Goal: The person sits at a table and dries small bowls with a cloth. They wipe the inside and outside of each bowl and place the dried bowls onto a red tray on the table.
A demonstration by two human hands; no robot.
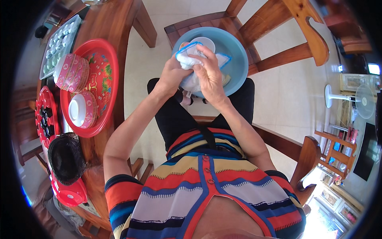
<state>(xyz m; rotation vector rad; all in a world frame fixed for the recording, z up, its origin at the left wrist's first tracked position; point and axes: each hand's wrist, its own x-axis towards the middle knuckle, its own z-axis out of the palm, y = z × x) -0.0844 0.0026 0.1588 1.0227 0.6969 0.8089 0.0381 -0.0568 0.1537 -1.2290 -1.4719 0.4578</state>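
Note:
Both of my hands are over a light-blue plastic basin [238,61], bunching a white cloth with blue edging [191,55]. My left hand [173,71] grips the cloth from the left, its fingers partly hidden under the folds. My right hand [210,76] presses on it from the right with bent fingers. Whether anything is wrapped inside cannot be seen. Just beyond the cloth, a white bowl [207,41] sits in the basin, partly covered by cloth and fingers. Some pale material lies low in the basin near my right wrist; it is unclear.
The basin rests on a wooden chair [209,18] in front of my knees. On the wooden table [119,18] at left stand a red patterned tray [103,86] with stacked pink bowls [73,73], a rack of small cups [59,41] and a dark oval container [67,158]. A fan [362,101] stands far right.

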